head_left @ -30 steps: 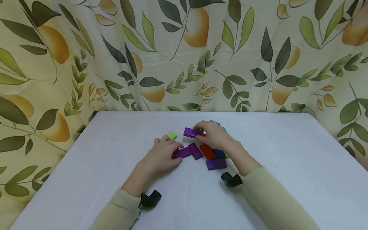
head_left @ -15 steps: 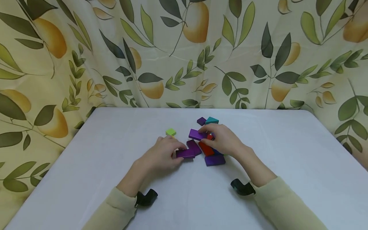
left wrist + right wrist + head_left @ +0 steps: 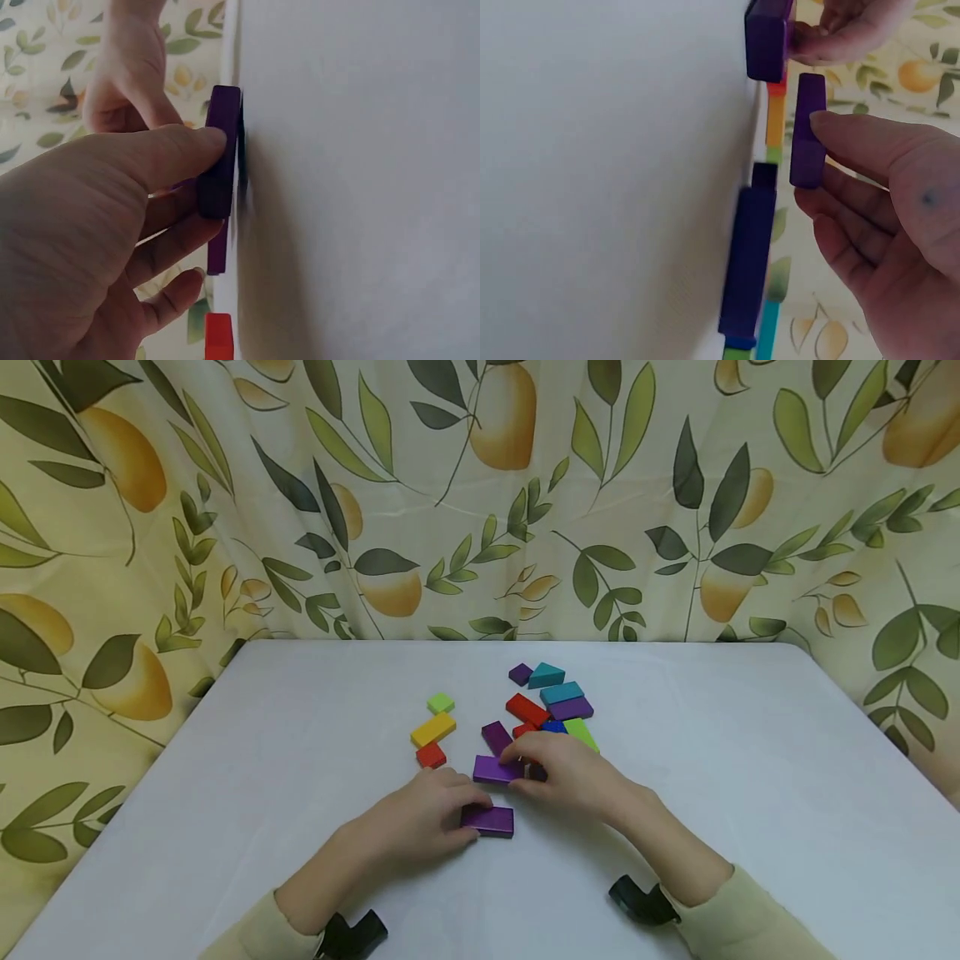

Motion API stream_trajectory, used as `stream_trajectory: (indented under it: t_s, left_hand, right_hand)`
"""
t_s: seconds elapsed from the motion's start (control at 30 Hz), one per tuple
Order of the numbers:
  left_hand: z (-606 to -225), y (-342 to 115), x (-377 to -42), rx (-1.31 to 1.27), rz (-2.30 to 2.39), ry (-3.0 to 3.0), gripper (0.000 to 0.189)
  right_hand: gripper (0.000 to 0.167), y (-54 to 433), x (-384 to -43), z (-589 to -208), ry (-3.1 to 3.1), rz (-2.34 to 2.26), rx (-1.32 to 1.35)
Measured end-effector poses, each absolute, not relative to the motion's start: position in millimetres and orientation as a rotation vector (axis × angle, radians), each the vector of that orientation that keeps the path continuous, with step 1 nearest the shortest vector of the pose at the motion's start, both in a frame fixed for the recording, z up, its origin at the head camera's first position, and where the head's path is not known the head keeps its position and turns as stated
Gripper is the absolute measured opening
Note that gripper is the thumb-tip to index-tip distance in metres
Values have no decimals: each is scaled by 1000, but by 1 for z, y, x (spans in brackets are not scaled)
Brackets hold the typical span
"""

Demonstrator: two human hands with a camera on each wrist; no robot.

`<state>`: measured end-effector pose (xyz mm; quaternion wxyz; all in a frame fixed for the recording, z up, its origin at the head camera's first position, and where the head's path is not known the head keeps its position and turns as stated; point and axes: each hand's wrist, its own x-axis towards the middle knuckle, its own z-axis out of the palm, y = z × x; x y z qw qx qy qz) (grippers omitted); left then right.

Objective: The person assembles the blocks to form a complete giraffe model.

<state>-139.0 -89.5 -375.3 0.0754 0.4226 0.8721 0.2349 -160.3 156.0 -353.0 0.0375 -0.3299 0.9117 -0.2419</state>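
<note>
My left hand pinches a purple rectangular block between thumb and fingers, low over the white table; the left wrist view shows the thumb on this block. Just beyond it, my right hand grips another purple block by its right end. In the right wrist view that block is held up off the tabletop. Behind it lies a third purple block, flat on the table. My right hand covers part of the block pile; a dark blue-purple block shows below it in the right wrist view.
Beyond my right hand lie a red block, a teal block, a teal triangle and a lime block. At left sit a yellow block, a red block and a lime block. A patterned curtain hangs behind the table.
Both hands have come toward the near side with their purple blocks, the right one also leftward relative to the pile. The yellow, red and teal blocks are now uncovered.
</note>
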Motion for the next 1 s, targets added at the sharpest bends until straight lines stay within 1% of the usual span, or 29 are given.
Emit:
stream_trajectory:
  t_s: [0.33, 0.5, 0.63, 1.0]
  left_hand:
    - [-377, -95, -133, 1508, 667, 2725, 32]
    - [-377, -102, -136, 1458, 739, 2742, 36]
    - [-379, -103, -138, 1451, 698, 2700, 43]
    - [-385, -100, -138, 1476, 640, 2624, 48]
  right_hand:
    - [27, 152, -152, -360, 2745, -740, -1037]
    - [25, 153, -152, -360, 2699, -736, -1073]
    - [22, 154, -152, -359, 2654, -783, -1076]
    - [16, 172, -160, -350, 2746, -854, -973]
